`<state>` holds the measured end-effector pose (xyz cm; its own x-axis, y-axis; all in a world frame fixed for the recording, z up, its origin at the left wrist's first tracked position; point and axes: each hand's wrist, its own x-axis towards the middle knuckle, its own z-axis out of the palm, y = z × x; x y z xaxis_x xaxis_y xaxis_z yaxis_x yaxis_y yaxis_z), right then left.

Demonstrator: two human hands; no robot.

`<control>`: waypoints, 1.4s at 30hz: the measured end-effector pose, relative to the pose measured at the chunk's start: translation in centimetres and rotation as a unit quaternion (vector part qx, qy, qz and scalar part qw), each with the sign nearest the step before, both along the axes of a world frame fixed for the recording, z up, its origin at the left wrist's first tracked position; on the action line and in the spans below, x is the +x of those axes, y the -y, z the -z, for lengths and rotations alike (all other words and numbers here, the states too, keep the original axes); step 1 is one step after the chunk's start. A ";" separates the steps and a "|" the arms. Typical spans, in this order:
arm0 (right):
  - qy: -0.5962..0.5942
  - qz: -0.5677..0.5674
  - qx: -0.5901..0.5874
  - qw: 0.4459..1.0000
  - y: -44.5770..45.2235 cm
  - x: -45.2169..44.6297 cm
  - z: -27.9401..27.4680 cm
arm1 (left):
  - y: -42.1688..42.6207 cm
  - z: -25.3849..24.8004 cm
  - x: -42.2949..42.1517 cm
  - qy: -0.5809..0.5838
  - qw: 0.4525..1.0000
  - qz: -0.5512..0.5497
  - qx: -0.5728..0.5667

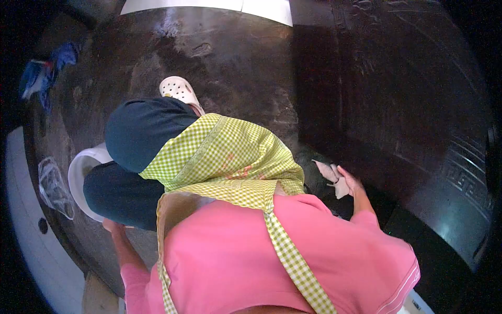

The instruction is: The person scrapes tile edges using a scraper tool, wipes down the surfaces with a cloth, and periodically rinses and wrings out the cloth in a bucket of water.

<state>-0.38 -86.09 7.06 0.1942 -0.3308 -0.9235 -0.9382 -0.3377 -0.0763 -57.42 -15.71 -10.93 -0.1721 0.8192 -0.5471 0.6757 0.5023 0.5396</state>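
Note:
My left hand (112, 226) is at the lower edge of a white bucket (77, 175), closed at its rim, with the fingers partly hidden. The bucket stands beside my bent leg in dark trousers (123, 193), which covers much of it. On the right, my right hand (354, 184) is closed on a pale, crumpled piece (341, 187) that looks like cloth, held low beside my body. A yellow-green checked apron (235, 152) lies over my lap.
One light clog (179, 90) rests on the dark floor (235, 63). Clear plastic (55, 188) lies left of the bucket, and a blue bag (47, 73) is farther up on the left. A dark, shiny surface with raised lettering (465, 183) stands at the right.

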 end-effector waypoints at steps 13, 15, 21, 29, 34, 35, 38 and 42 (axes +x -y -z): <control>0.015 -0.045 0.093 0.995 -4.8 -3.9 6.2 | 0.1 0.7 -0.9 -0.124 0.982 0.122 0.074; 0.011 -0.060 0.094 0.994 -5.7 -4.3 6.9 | 0.2 0.0 -0.1 -0.177 0.973 0.141 0.053; 0.016 -0.111 0.081 0.990 -7.2 -4.9 7.1 | 1.3 -0.2 2.5 -0.102 0.992 0.004 0.075; 0.006 -0.145 0.045 0.988 -8.0 -3.6 5.6 | 3.3 -3.1 5.1 0.021 0.991 -0.118 0.057; -0.015 -0.200 0.018 0.980 -11.2 -0.8 5.8 | 3.9 -4.4 5.5 -0.023 0.991 -0.124 0.053; -0.022 -0.212 0.015 0.977 -12.0 -0.1 5.8 | 4.1 -5.1 6.5 0.014 0.985 -0.163 0.060; -0.041 -0.259 0.001 0.965 -14.5 1.6 7.1 | 4.7 -5.9 5.9 0.044 0.983 -0.176 0.040; -0.054 -0.309 -0.019 0.949 -19.2 3.4 9.9 | 4.6 -3.9 1.3 0.082 0.981 -0.174 0.023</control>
